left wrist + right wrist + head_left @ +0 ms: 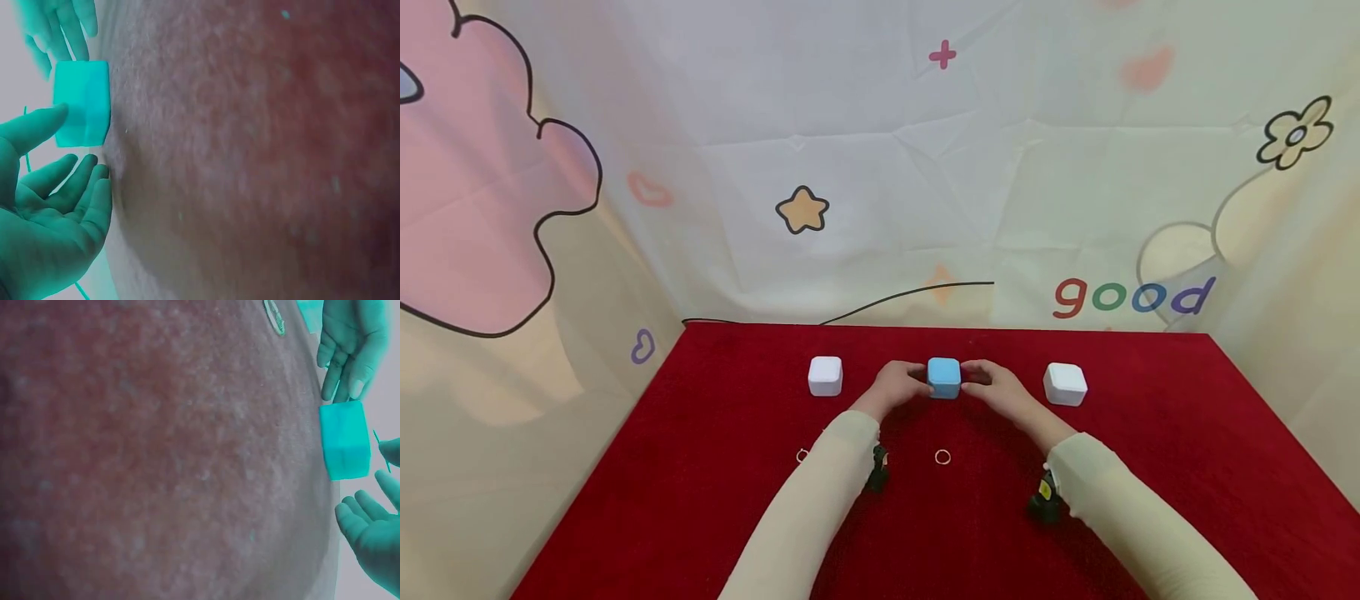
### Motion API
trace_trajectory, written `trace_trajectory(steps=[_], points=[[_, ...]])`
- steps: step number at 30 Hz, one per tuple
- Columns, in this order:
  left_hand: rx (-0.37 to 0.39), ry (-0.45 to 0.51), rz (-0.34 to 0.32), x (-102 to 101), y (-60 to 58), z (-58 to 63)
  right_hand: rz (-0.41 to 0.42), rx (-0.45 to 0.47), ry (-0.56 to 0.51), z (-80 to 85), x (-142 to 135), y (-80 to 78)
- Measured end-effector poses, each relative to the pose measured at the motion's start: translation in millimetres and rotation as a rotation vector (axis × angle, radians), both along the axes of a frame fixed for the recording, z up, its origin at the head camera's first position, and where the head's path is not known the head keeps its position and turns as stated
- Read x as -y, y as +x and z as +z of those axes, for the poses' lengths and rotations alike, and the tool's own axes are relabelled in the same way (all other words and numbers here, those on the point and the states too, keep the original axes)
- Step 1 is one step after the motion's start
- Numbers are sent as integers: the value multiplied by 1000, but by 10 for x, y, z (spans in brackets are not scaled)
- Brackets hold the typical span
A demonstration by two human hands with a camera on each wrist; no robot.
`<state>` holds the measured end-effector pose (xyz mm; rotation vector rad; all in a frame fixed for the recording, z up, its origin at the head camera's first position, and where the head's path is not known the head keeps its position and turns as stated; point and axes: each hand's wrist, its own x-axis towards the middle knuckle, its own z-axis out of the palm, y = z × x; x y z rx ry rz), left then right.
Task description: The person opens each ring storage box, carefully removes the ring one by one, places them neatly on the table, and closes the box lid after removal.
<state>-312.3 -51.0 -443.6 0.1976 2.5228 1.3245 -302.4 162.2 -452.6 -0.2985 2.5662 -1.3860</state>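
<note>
A light blue box (943,378) with rounded corners sits on the red cloth, between the two hands. My left hand (898,388) is at its left side, fingers relaxed and spread from the thumb. In the left wrist view the left thumb (44,125) overlaps the box; whether it touches cannot be told. On the other side my right hand (1000,390) faces the box with its fingers loosely bent. A small gap shows between the right hand (375,528) and the box (345,440) in the right wrist view. Neither hand grips it.
A white box (825,377) stands to the left and another white box (1065,384) to the right. Nearer lies a thin ring (943,457); a second ring (802,455) lies beside the left sleeve. A printed curtain (880,208) hangs behind the red cloth (970,533).
</note>
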Motion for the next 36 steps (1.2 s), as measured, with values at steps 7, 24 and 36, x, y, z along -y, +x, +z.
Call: trace_trajectory(steps=[7,24,36], points=[[-32,-51,-52,133,79,130,-28,-25,0,100,-68,102],[-175,-85,-95,187,208,303,-65,-51,-64,382,-225,309],[-199,5,-69,14,397,354,-82,-110,-106,541,-397,462]])
